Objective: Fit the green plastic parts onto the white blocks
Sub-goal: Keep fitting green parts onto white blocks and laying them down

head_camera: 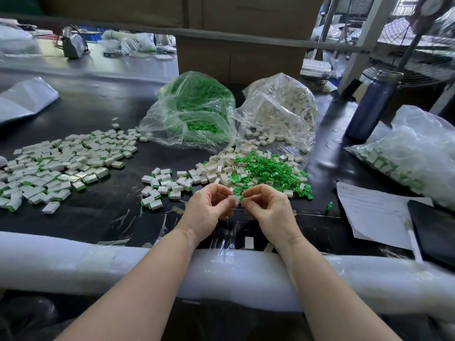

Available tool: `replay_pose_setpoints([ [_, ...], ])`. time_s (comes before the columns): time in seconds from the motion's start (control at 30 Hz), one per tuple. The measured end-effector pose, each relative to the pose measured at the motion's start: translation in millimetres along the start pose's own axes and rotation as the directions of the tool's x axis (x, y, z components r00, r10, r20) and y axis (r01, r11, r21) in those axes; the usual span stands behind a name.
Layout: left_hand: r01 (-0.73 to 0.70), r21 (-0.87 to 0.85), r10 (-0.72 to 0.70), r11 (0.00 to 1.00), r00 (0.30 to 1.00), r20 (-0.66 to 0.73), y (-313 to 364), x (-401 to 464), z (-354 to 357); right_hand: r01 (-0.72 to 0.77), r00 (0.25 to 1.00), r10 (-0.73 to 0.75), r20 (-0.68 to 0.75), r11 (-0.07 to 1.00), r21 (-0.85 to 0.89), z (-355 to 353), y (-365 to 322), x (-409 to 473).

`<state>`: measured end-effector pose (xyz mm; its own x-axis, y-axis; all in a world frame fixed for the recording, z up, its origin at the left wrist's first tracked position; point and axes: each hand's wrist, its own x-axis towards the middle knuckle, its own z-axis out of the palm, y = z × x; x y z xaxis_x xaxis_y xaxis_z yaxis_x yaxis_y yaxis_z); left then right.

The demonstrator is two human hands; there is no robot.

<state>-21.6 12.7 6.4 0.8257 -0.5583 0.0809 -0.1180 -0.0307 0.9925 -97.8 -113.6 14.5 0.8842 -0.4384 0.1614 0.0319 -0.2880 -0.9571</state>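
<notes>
both the left hand (208, 205) and right hand (268, 207) pinch one white block (234, 199), loose green parts (268, 171) heaped just behind.

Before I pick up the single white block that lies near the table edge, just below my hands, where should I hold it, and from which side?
Pinch the white block across its two long sides, coming from above. It lies alone on the black table, so both sides look free for fingertips.

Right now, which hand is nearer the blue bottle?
Right. The right hand is at the table's centre, well below and left of the bottle in the picture; the left hand is farther left still. Both pinch one white block.
</notes>
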Motion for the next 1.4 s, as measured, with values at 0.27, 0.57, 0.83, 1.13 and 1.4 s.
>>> replay_pose_setpoints([
  [0.27,0.012,0.011,-0.012,1.0,1.0,0.016,0.5,-0.4,-0.4,0.027,1.0,-0.028,0.012,0.999,0.032,0.0,1.8,0.3],
  [0.57,-0.002,0.008,0.001,1.0,0.999,0.037,2.9,-1.5,-0.2,0.016,0.999,-0.018,0.027,0.999,0.044,-0.4,2.6,1.7],
  [0.83,0.007,0.088,-0.01,0.996,0.999,0.042,1.6,-1.4,2.8,-0.025,0.998,0.023,0.053,0.999,0.032,-0.6,3.6,2.6],
  [1.13,0.005,0.223,-0.025,0.975,0.996,0.087,2.1,-3.4,3.1,-0.04,0.995,0.039,0.09,0.999,0.008,-0.9,5.2,2.8],
  [1.4,-0.094,0.275,0.079,0.957,0.995,0.066,3.8,-4.3,3.6,-0.055,0.996,0.048,0.069,0.993,0.108,0.3,6.1,5.4],
])
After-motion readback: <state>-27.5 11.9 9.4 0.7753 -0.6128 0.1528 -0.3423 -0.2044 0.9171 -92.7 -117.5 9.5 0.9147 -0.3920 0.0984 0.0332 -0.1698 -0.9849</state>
